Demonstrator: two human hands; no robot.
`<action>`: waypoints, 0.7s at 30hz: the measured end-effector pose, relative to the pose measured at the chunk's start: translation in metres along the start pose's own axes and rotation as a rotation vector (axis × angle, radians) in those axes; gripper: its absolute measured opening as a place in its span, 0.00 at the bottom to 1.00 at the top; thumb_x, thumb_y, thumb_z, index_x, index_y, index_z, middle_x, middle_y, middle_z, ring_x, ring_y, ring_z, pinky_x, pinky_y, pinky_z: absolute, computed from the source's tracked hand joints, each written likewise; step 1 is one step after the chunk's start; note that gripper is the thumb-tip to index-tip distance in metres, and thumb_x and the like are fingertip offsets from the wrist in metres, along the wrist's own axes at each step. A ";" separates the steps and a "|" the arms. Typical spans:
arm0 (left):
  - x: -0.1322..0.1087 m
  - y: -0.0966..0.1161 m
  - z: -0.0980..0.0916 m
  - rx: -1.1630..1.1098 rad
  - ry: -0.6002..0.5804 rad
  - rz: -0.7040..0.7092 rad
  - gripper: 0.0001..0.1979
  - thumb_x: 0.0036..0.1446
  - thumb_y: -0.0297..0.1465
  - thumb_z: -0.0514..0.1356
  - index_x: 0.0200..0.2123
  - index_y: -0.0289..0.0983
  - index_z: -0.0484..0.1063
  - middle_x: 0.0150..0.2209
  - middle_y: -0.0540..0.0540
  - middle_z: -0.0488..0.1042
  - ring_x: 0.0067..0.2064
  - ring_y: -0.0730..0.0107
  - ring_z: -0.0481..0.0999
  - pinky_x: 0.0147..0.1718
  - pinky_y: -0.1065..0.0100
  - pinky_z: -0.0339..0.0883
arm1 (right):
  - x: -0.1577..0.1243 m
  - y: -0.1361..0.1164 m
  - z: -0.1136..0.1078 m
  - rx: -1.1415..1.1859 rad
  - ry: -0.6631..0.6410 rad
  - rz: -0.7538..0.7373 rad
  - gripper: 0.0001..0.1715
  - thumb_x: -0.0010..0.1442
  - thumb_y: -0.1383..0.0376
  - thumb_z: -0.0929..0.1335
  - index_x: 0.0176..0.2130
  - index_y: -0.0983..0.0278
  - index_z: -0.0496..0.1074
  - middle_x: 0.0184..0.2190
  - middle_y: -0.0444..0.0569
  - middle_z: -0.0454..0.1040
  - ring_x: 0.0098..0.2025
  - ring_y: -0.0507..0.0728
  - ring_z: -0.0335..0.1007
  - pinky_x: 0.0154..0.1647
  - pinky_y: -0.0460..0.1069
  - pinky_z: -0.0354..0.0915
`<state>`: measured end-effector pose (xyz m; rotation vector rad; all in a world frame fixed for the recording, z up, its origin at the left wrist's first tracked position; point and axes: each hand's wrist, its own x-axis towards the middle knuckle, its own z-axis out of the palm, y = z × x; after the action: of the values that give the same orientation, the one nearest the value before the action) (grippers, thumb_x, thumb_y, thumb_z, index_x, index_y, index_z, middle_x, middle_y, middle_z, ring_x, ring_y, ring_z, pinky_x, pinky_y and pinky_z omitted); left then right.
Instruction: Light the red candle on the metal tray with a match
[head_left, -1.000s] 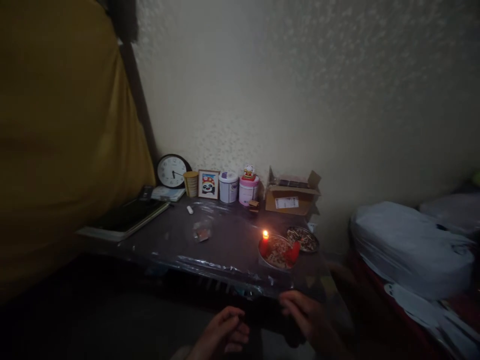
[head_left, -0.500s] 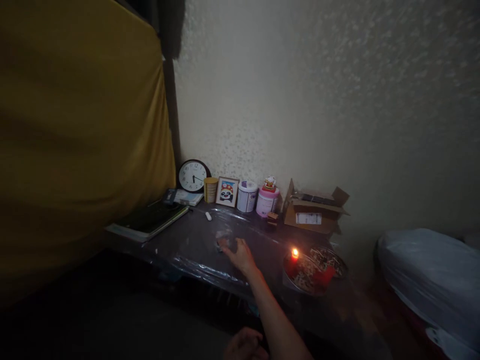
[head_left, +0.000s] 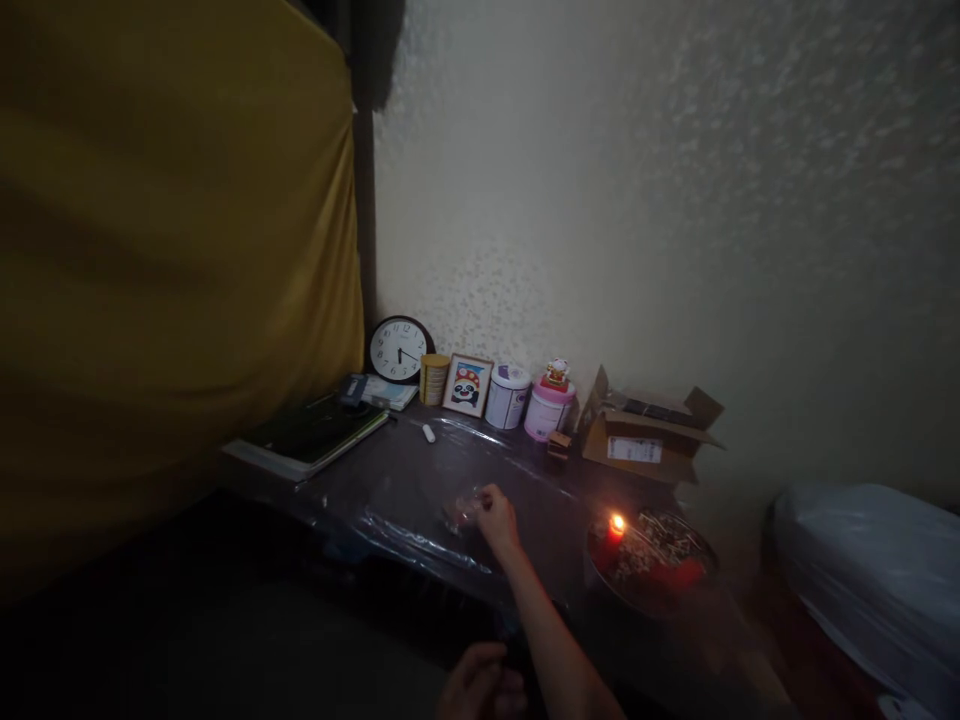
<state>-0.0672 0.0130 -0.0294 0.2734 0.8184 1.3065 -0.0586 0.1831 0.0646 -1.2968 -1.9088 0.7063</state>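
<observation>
Clear packet [head_left: 459, 513]: at the near-middle of the table [head_left: 390, 475], just left of my right hand [head_left: 498, 520], whose fingers pinch its right edge. Its long axis is too blurred to establish. My left hand [head_left: 484, 688], farther off, is half curled; I cannot tell whether it holds anything.

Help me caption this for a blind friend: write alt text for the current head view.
The right hand pinches a clear packet at a dark table; the left hand is low in view. A red candle burns at right; a clock, panda picture, two tubs and open box stand by the wall.
</observation>
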 end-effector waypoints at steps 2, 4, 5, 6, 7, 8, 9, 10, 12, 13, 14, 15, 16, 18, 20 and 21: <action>-0.002 0.018 0.000 -0.059 0.128 0.053 0.22 0.35 0.40 0.69 0.34 0.40 0.67 0.24 0.49 0.77 0.27 0.64 0.77 0.27 0.67 0.62 | -0.010 0.002 -0.008 0.032 -0.005 -0.024 0.06 0.50 0.67 0.63 0.30 0.63 0.70 0.27 0.44 0.75 0.31 0.53 0.71 0.31 0.45 0.62; -0.003 0.039 0.002 -0.074 0.242 0.130 0.21 0.39 0.37 0.68 0.36 0.41 0.65 0.28 0.47 0.77 0.31 0.63 0.78 0.32 0.65 0.65 | -0.021 0.003 -0.015 0.065 -0.012 -0.049 0.05 0.51 0.66 0.63 0.29 0.62 0.69 0.25 0.43 0.74 0.30 0.53 0.70 0.31 0.45 0.62; -0.004 0.049 0.004 -0.078 0.257 0.180 0.20 0.42 0.37 0.66 0.39 0.41 0.64 0.32 0.46 0.77 0.34 0.63 0.78 0.34 0.64 0.66 | -0.027 0.003 -0.019 0.080 -0.017 -0.061 0.05 0.51 0.65 0.63 0.29 0.62 0.68 0.25 0.43 0.73 0.29 0.53 0.69 0.31 0.45 0.62; -0.005 0.057 0.007 -0.058 0.268 0.218 0.20 0.45 0.38 0.64 0.41 0.42 0.64 0.37 0.44 0.76 0.36 0.62 0.78 0.36 0.63 0.67 | -0.033 0.003 -0.021 0.094 -0.024 -0.071 0.05 0.51 0.65 0.63 0.28 0.62 0.68 0.24 0.42 0.72 0.28 0.53 0.69 0.31 0.45 0.62; -0.006 0.064 0.010 -0.027 0.289 0.229 0.20 0.47 0.39 0.63 0.43 0.43 0.63 0.40 0.43 0.75 0.36 0.62 0.78 0.35 0.63 0.67 | -0.040 0.003 -0.024 0.109 -0.034 -0.081 0.05 0.51 0.65 0.63 0.28 0.62 0.67 0.23 0.42 0.72 0.28 0.53 0.68 0.30 0.45 0.62; -0.008 0.070 0.013 -0.023 0.297 0.224 0.20 0.48 0.41 0.61 0.44 0.43 0.62 0.42 0.42 0.74 0.36 0.61 0.78 0.35 0.62 0.68 | -0.047 0.002 -0.027 0.123 -0.047 -0.089 0.05 0.51 0.65 0.62 0.28 0.62 0.67 0.22 0.41 0.71 0.27 0.52 0.68 0.30 0.45 0.61; -0.010 0.074 0.017 -0.027 0.284 0.221 0.20 0.50 0.43 0.59 0.45 0.44 0.61 0.46 0.41 0.72 0.38 0.60 0.78 0.35 0.61 0.68 | -0.054 0.001 -0.029 0.138 -0.062 -0.096 0.05 0.51 0.66 0.62 0.28 0.62 0.67 0.22 0.41 0.71 0.26 0.52 0.68 0.29 0.45 0.61; -0.013 0.077 0.021 -0.040 0.263 0.202 0.21 0.51 0.44 0.58 0.47 0.45 0.61 0.49 0.40 0.70 0.38 0.58 0.78 0.35 0.59 0.69 | -0.061 0.000 -0.031 0.152 -0.078 -0.103 0.05 0.52 0.66 0.62 0.28 0.62 0.66 0.21 0.40 0.70 0.26 0.52 0.68 0.29 0.45 0.61; -0.019 0.078 0.027 -0.074 0.192 0.208 0.22 0.52 0.46 0.56 0.49 0.48 0.60 0.55 0.41 0.65 0.39 0.58 0.78 0.36 0.57 0.69 | -0.076 -0.002 -0.037 0.181 -0.115 -0.113 0.04 0.52 0.66 0.62 0.28 0.62 0.66 0.21 0.40 0.70 0.26 0.52 0.68 0.29 0.44 0.62; -0.022 0.076 0.029 -0.085 0.160 0.218 0.23 0.52 0.46 0.57 0.50 0.49 0.60 0.57 0.41 0.64 0.39 0.59 0.78 0.37 0.56 0.69 | -0.083 -0.003 -0.039 0.195 -0.134 -0.117 0.04 0.53 0.65 0.62 0.28 0.62 0.66 0.21 0.40 0.71 0.26 0.52 0.69 0.29 0.44 0.62; -0.025 0.075 0.031 -0.090 0.136 0.232 0.23 0.51 0.45 0.57 0.50 0.49 0.61 0.57 0.42 0.64 0.38 0.60 0.78 0.38 0.56 0.69 | -0.089 -0.004 -0.043 0.210 -0.152 -0.120 0.04 0.53 0.64 0.63 0.29 0.62 0.66 0.22 0.40 0.71 0.27 0.52 0.69 0.28 0.44 0.63; -0.028 0.072 0.032 -0.092 0.119 0.239 0.23 0.51 0.45 0.58 0.50 0.47 0.62 0.55 0.41 0.66 0.37 0.60 0.78 0.39 0.57 0.69 | -0.095 -0.005 -0.046 0.223 -0.169 -0.121 0.04 0.54 0.64 0.63 0.30 0.61 0.66 0.23 0.41 0.72 0.28 0.52 0.70 0.28 0.44 0.63; -0.030 0.070 0.033 -0.092 0.109 0.245 0.23 0.51 0.45 0.58 0.50 0.46 0.63 0.53 0.41 0.68 0.38 0.60 0.78 0.40 0.57 0.68 | -0.101 -0.005 -0.050 0.240 -0.186 -0.123 0.04 0.54 0.64 0.64 0.32 0.61 0.66 0.25 0.41 0.73 0.29 0.52 0.71 0.29 0.44 0.64; -0.035 0.065 0.035 -0.094 0.126 0.241 0.23 0.51 0.44 0.58 0.49 0.43 0.64 0.49 0.40 0.72 0.38 0.60 0.78 0.40 0.57 0.68 | -0.112 -0.006 -0.059 0.280 -0.200 -0.134 0.07 0.54 0.65 0.65 0.36 0.61 0.65 0.29 0.43 0.75 0.32 0.53 0.72 0.33 0.46 0.67; -0.038 0.061 0.037 -0.114 0.128 0.254 0.22 0.51 0.44 0.58 0.48 0.42 0.64 0.48 0.40 0.73 0.39 0.59 0.78 0.41 0.57 0.68 | -0.122 -0.007 -0.067 0.290 -0.144 -0.145 0.11 0.53 0.65 0.66 0.39 0.61 0.64 0.33 0.45 0.75 0.37 0.55 0.73 0.39 0.48 0.67; -0.040 0.060 0.038 -0.127 0.121 0.258 0.22 0.51 0.43 0.58 0.48 0.42 0.65 0.48 0.40 0.73 0.39 0.59 0.78 0.41 0.58 0.68 | -0.127 -0.008 -0.071 0.277 -0.090 -0.147 0.12 0.52 0.65 0.67 0.39 0.61 0.64 0.35 0.47 0.74 0.39 0.55 0.72 0.42 0.50 0.67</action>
<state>-0.0877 0.0028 0.0481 0.2050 0.8172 1.6234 0.0247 0.0642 0.0809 -0.9582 -1.8762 0.9282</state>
